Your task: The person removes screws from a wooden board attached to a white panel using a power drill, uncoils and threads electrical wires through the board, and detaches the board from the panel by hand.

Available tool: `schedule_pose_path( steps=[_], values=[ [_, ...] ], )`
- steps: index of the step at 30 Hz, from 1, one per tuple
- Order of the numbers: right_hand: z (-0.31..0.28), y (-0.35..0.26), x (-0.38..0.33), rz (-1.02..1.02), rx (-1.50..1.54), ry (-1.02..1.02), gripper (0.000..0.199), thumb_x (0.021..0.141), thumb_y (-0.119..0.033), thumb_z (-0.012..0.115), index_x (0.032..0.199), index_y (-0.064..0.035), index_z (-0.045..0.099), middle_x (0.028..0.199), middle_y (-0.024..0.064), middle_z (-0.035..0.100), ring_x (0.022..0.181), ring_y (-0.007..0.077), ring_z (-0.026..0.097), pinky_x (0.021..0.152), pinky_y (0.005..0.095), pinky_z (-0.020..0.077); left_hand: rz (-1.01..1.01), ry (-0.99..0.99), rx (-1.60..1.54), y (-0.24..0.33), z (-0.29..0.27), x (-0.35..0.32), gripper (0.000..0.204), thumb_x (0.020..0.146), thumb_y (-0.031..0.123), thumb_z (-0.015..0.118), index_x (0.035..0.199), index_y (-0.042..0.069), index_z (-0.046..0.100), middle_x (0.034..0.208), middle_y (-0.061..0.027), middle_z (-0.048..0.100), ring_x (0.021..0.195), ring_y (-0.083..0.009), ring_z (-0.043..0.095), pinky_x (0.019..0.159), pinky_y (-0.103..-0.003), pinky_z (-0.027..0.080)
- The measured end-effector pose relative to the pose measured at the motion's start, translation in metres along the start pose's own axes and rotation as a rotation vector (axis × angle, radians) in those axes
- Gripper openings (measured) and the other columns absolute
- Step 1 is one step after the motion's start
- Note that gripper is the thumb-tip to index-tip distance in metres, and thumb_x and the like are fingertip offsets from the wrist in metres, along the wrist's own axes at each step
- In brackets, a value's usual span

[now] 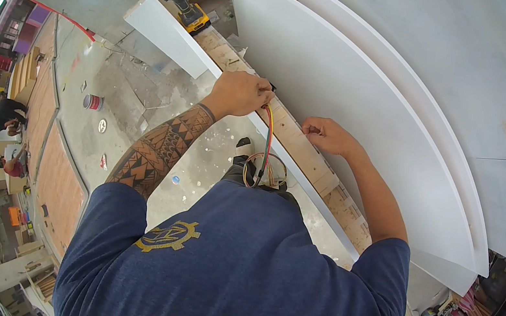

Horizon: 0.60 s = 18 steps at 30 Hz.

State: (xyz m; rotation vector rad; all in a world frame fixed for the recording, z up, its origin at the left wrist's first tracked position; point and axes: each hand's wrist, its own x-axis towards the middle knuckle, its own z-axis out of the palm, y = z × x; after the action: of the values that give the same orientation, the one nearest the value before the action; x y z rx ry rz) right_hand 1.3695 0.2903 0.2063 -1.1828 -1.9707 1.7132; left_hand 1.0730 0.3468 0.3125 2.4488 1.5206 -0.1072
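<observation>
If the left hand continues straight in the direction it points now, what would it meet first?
Probably the white panel beyond the wooden beam, though the depth between the left hand and beam is unclear.

1. Words and numbers are staying unreadable throughout.
2. A yellow gear-shaped emblem [169,237], with letter-like strokes inside, is showing on the dark blue shirt [256,269], near its left sleeve.
3. A yellow-and-black power tool [181,2] is resting at the far-left end of the wooden beam [307,148], its markings appearing too small to read.
4. A can [92,102] is standing on the floor [202,150], its reddish label blurring.
</observation>
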Motion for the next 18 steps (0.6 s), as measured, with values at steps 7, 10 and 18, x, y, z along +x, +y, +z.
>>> schedule_pose_path(
  steps=[7,10,18],
  values=[
    [0.016,-0.024,-0.017,-0.268,-0.127,0.285,0.010,0.096,-0.013,0.074,0.100,-0.0057,0.068,0.099,0.0069,0.068,0.094,0.0223,0.070,0.086,0.0392,0.0555,-0.033,-0.058,0.023,0.002,-0.002,-0.001,0.037,0.103,0.052,0.058,0.116,0.027,0.081,0.100,-0.0058,0.081,0.095,-0.0300,0.077,0.082,-0.045,0.059],
    [0.014,-0.037,-0.022,-0.187,-0.488,0.262,0.008,0.095,-0.013,0.074,0.098,-0.0067,0.071,0.102,0.0087,0.069,0.095,0.0299,0.071,0.084,0.0420,0.0563,-0.030,-0.057,0.024,0.001,-0.002,0.002,0.036,0.103,0.052,0.058,0.116,0.027,0.081,0.099,-0.0046,0.081,0.094,-0.0295,0.077,0.082,-0.044,0.059],
    [0.030,-0.033,-0.010,-0.250,-0.701,0.389,0.002,0.090,-0.010,0.070,0.089,-0.0093,0.071,0.101,0.0092,0.062,0.099,0.0305,0.065,0.090,0.0456,0.0552,-0.039,-0.051,0.014,0.002,-0.002,0.003,0.037,0.103,0.052,0.059,0.115,0.027,0.081,0.097,-0.0038,0.081,0.092,-0.0301,0.077,0.081,-0.044,0.060]
  ],
)
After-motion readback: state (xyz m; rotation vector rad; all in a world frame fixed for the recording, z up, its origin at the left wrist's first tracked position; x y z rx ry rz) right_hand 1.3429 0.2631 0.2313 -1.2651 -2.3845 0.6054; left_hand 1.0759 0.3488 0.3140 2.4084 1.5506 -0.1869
